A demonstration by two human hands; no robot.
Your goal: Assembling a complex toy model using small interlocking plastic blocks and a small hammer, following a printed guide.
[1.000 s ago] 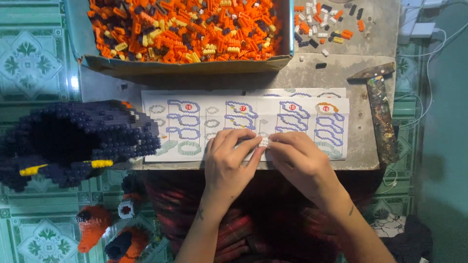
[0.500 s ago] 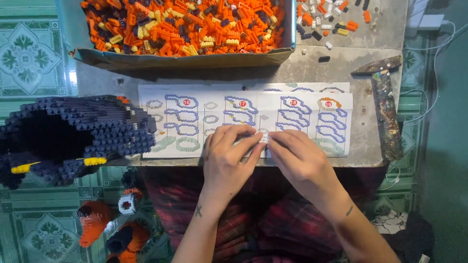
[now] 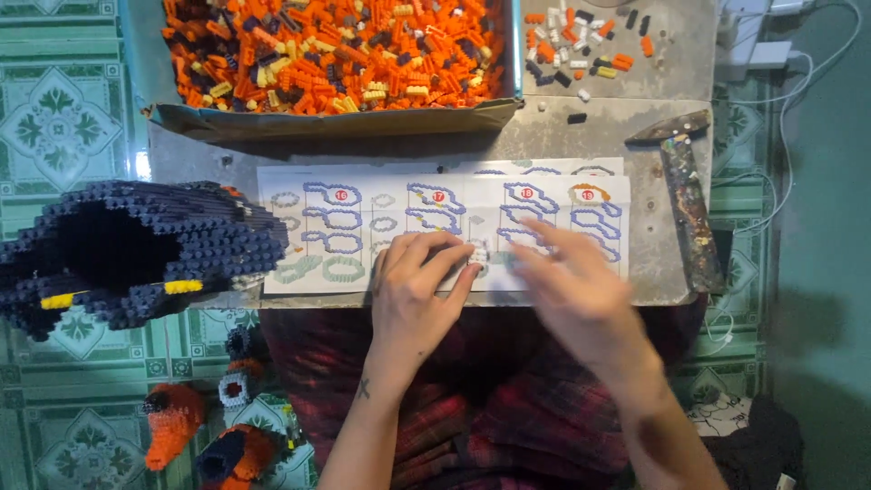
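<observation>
My left hand (image 3: 417, 295) rests on the near edge of a printed instruction sheet (image 3: 363, 227), fingertips pinching a small white brick piece (image 3: 476, 257). Blurred by motion, my right hand (image 3: 567, 290) hovers just right of that piece with fingers spread, and nothing shows in it. The sheet lies on a small grey table (image 3: 581, 136) over my lap.
A cardboard tray (image 3: 336, 118) of orange, yellow and dark bricks sits at the table's far side, loose bricks (image 3: 581, 50) beside it. A hammer (image 3: 685, 195) lies at the right. A large dark blue brick model (image 3: 136, 249) stands left; small orange models (image 3: 177, 426) lie on the tiled floor.
My right hand has let go of the small white piece and pulled away to the right with fingers spreading. My left hand still holds the piece.
</observation>
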